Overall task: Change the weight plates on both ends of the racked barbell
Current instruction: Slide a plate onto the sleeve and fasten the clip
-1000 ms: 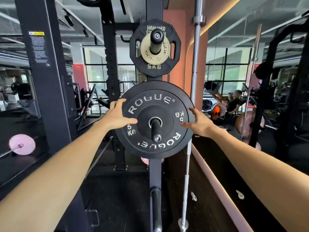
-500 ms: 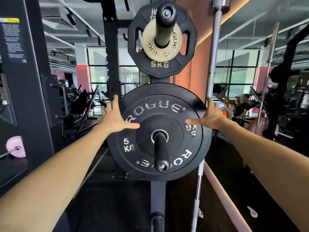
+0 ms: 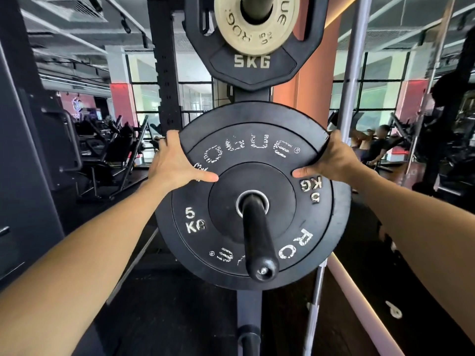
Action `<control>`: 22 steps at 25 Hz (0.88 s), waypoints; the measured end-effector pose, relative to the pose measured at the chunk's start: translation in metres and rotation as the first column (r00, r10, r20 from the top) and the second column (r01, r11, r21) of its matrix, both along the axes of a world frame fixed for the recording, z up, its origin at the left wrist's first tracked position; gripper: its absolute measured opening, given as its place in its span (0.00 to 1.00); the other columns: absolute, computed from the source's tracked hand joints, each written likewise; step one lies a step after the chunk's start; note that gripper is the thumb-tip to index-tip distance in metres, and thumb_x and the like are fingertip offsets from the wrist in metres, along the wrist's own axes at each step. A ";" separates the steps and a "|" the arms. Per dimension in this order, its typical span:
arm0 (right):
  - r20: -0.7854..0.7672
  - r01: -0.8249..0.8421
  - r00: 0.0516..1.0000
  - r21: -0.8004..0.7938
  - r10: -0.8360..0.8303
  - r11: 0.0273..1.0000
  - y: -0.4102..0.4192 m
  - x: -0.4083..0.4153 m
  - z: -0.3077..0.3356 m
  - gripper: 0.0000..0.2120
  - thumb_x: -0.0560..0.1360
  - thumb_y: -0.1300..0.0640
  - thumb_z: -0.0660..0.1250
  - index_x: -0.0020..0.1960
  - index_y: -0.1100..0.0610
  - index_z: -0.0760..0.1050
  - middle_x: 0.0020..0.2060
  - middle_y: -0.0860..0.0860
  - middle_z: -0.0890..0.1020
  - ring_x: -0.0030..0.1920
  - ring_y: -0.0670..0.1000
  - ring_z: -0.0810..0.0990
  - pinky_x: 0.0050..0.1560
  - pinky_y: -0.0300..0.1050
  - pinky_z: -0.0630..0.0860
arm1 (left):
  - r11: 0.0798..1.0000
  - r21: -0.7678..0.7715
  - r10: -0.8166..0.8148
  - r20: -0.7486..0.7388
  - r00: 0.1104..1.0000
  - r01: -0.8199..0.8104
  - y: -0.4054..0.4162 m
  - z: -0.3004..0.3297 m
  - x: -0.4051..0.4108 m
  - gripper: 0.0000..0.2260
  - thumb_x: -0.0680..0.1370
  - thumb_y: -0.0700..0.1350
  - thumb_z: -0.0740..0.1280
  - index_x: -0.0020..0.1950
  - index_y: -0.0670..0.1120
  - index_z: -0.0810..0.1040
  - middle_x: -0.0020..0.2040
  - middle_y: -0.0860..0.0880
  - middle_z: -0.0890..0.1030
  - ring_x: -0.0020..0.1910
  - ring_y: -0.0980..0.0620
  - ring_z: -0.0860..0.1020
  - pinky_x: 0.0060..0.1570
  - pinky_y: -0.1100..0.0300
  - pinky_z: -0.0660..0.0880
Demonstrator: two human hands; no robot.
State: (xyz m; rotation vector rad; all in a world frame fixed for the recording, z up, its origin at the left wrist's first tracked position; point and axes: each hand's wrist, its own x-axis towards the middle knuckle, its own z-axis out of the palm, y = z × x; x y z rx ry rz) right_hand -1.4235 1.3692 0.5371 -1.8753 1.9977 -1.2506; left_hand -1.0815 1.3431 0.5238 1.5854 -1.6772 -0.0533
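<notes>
A black 5 kg Rogue bumper plate (image 3: 246, 181) hangs on a black storage peg (image 3: 258, 237) of the rack, directly in front of me. Another black plate (image 3: 340, 214) sits behind it on the same peg. My left hand (image 3: 177, 163) grips the front plate's upper left rim, thumb on its face and fingers behind the edge. On the upper right rim my right hand (image 3: 331, 160) holds the same plate the same way. The front plate's top edge stands slightly off the plate behind.
Above, a second peg carries a black 5KG grip plate (image 3: 252, 62) with a small tan plate (image 3: 231, 27) in front. A bare barbell (image 3: 352, 73) stands upright at right, a rack upright (image 3: 164, 73) at left. People (image 3: 377, 147) exercise far right.
I have come closer to the plate. Both hands slid from lying flat on the plate's face up to its top rim and wrapped round the edge.
</notes>
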 end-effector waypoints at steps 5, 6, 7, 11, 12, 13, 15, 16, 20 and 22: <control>0.039 0.003 0.999 -0.037 -0.002 0.999 0.021 0.007 0.001 0.47 0.52 0.51 0.87 0.59 0.55 0.60 0.53 0.49 0.74 0.56 0.51 0.73 0.56 0.44 0.69 | 1.000 0.000 -0.016 -0.029 0.999 0.016 0.010 0.002 0.001 0.53 0.48 0.61 0.85 0.64 0.47 0.61 0.67 0.46 0.69 0.65 0.41 0.71 0.57 0.46 0.72; 0.043 0.011 0.999 -0.039 -0.009 0.999 0.026 0.007 0.000 0.47 0.52 0.51 0.87 0.59 0.55 0.60 0.53 0.50 0.75 0.58 0.53 0.74 0.57 0.45 0.71 | 1.000 -0.003 -0.019 -0.018 1.000 0.019 0.013 0.003 0.001 0.54 0.48 0.61 0.85 0.65 0.47 0.61 0.67 0.46 0.69 0.66 0.41 0.71 0.58 0.44 0.72; 0.049 0.015 0.999 -0.045 -0.013 0.999 0.032 0.008 -0.001 0.46 0.52 0.51 0.87 0.58 0.55 0.60 0.53 0.50 0.75 0.59 0.54 0.75 0.58 0.46 0.71 | 1.000 -0.005 -0.025 -0.001 1.000 0.025 0.016 0.004 0.002 0.54 0.49 0.61 0.85 0.66 0.47 0.60 0.68 0.46 0.69 0.66 0.41 0.70 0.60 0.43 0.72; 0.107 0.011 0.994 -0.048 -0.006 0.999 0.068 0.012 -0.008 0.45 0.55 0.53 0.86 0.60 0.54 0.60 0.53 0.47 0.73 0.60 0.51 0.73 0.56 0.42 0.67 | 0.999 0.015 -0.043 0.051 0.998 0.043 0.039 0.012 0.002 0.57 0.47 0.63 0.84 0.67 0.49 0.58 0.70 0.45 0.66 0.68 0.41 0.69 0.62 0.40 0.72; 0.129 0.010 0.992 -0.046 -0.004 0.999 0.080 0.013 -0.009 0.46 0.55 0.53 0.86 0.62 0.55 0.60 0.54 0.47 0.73 0.59 0.50 0.72 0.57 0.42 0.67 | 0.999 0.020 -0.045 0.062 0.997 0.044 0.048 0.014 0.003 0.57 0.47 0.64 0.84 0.67 0.49 0.58 0.70 0.45 0.66 0.68 0.40 0.69 0.62 0.40 0.72; 0.146 0.008 0.989 -0.045 -0.001 0.999 0.092 0.014 -0.010 0.46 0.55 0.53 0.86 0.62 0.54 0.60 0.54 0.47 0.73 0.57 0.49 0.71 0.57 0.41 0.67 | 0.999 0.023 -0.047 0.073 0.996 0.046 0.057 0.015 0.003 0.57 0.47 0.64 0.84 0.67 0.50 0.58 0.70 0.45 0.66 0.68 0.40 0.69 0.62 0.40 0.72; 0.152 0.010 0.988 -0.040 -0.004 0.999 0.113 0.015 -0.013 0.45 0.55 0.52 0.86 0.60 0.53 0.59 0.54 0.46 0.74 0.55 0.48 0.71 0.56 0.41 0.67 | 0.998 0.021 -0.056 0.075 0.996 0.055 0.076 0.015 0.005 0.57 0.47 0.63 0.84 0.68 0.50 0.58 0.70 0.45 0.66 0.68 0.40 0.69 0.62 0.40 0.71; 0.149 0.012 0.989 -0.042 -0.005 0.999 0.126 0.017 -0.013 0.45 0.54 0.52 0.87 0.59 0.52 0.59 0.54 0.46 0.74 0.55 0.48 0.71 0.56 0.41 0.67 | 0.998 0.015 -0.067 0.069 0.995 0.066 0.088 0.015 0.007 0.57 0.48 0.62 0.84 0.68 0.50 0.58 0.70 0.45 0.66 0.68 0.40 0.69 0.63 0.40 0.71; 0.143 0.002 0.990 -0.051 0.005 0.999 0.182 0.022 -0.012 0.45 0.54 0.52 0.87 0.58 0.53 0.59 0.53 0.47 0.73 0.55 0.49 0.71 0.56 0.42 0.67 | 0.997 0.009 -0.072 0.055 0.996 0.072 0.143 0.014 0.014 0.59 0.50 0.61 0.85 0.71 0.50 0.56 0.71 0.44 0.65 0.70 0.40 0.68 0.65 0.40 0.70; 0.088 0.011 0.996 -0.038 -0.008 0.999 0.207 0.025 -0.009 0.45 0.54 0.50 0.86 0.58 0.54 0.59 0.53 0.48 0.72 0.57 0.51 0.71 0.55 0.44 0.67 | 0.998 0.022 -0.068 0.071 0.995 0.067 0.167 0.015 0.016 0.62 0.49 0.62 0.85 0.73 0.49 0.54 0.72 0.42 0.64 0.71 0.40 0.67 0.66 0.40 0.70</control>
